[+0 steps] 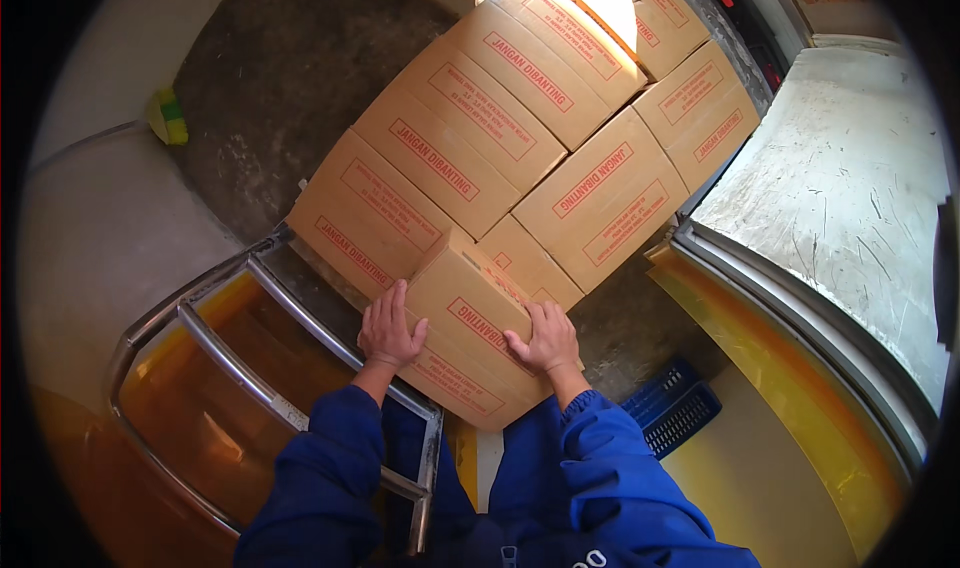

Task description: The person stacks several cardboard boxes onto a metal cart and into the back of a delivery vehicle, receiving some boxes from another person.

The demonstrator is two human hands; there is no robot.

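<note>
Between my two hands is a tilted cardboard carton (469,343) with red print, close in front of my body. My left hand (393,326) lies on its left edge, fingers forward and thumb spread. On the right, my right hand (546,337) rests over the upper right edge of the same carton, the thumb on its printed face. Whatever supports the carton from below is hidden. Just beyond it stands a block of several closed cardboard cartons (457,129) set tightly together, all with red print. The held carton overlaps the nearest ones in view.
A metal tube frame (217,350) stands close on my left. To the right are a blue plastic crate (671,406) on the floor, yellow translucent curtain strips (757,358) and a scuffed white panel (832,163). A yellow-green object (168,117) lies near the left wall.
</note>
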